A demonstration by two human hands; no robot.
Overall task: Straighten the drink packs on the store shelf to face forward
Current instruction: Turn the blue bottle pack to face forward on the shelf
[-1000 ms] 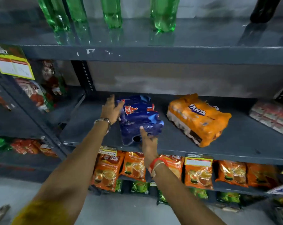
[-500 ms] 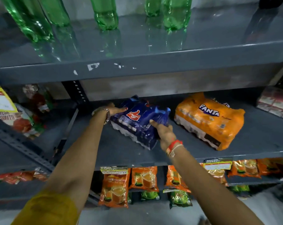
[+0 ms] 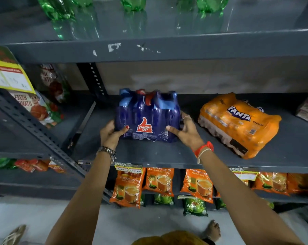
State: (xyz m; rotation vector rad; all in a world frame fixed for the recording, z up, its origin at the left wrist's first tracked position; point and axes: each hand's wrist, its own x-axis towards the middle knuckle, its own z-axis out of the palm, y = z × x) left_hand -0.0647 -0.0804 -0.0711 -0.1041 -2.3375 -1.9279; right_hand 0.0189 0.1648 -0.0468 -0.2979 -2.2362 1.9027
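Blue pack (image 3: 147,117) stood upright on shelf (image 3: 167,154), logo forward, gripped between left hand (image 3: 109,132) and right hand (image 3: 186,131), fingers closed on sides. Orange pack (image 3: 238,122) lay skewed; likely next to turn.

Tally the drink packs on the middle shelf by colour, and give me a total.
Blue pack: 1, upright, label forward, held by the left hand and right hand
Orange pack: 1, lying askew
Total: 2
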